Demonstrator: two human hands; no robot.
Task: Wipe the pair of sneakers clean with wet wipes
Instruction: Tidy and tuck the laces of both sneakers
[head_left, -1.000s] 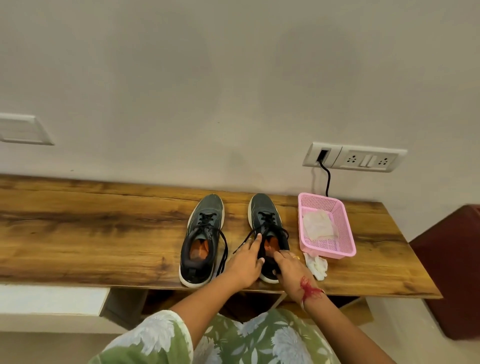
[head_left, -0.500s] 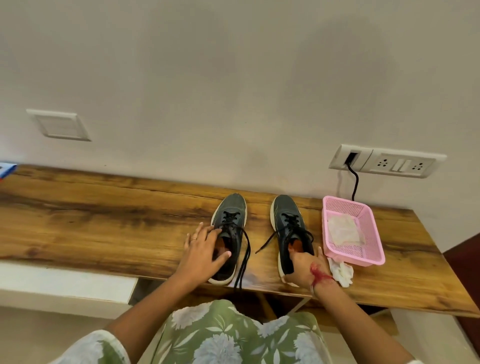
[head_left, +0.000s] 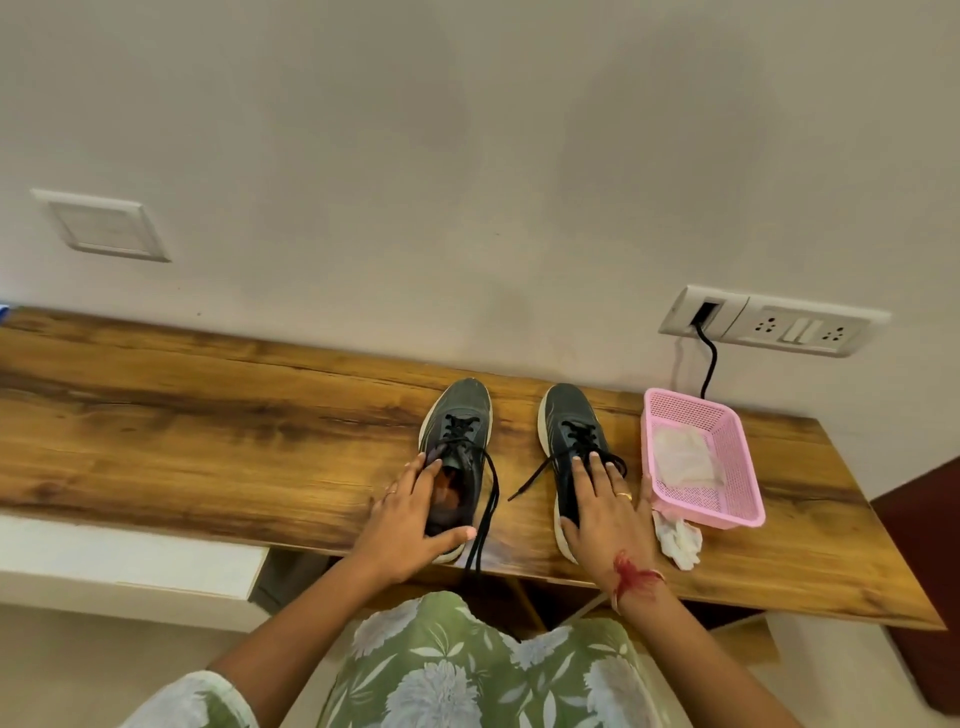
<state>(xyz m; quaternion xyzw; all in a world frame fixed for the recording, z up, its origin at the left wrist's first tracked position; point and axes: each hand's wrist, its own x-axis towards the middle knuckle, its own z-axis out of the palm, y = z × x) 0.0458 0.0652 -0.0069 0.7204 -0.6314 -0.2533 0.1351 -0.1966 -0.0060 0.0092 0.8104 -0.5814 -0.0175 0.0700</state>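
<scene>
Head view, left hand (head_left: 410, 514): fingers (head_left: 423, 470) curled round left sneaker (head_left: 462, 415) collar.
Right hand (head_left: 602, 509): fingers (head_left: 584, 470) straight, slightly spread, flat on right sneaker (head_left: 569, 415).
Wet wipes (head_left: 680, 460): in pink basket (head_left: 737, 467), just right of the right fingers.
Risk: lace (head_left: 480, 530) hanging past the counter (head_left: 208, 441) edge may snag and drag the sneaker off.

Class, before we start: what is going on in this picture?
A person has a hand on each sneaker on the table. The left hand grips the left sneaker at the heel; the right hand lies flat on the right sneaker. Neither holds a wipe: a crumpled wipe lies beside the basket, more wipes inside it.
</scene>
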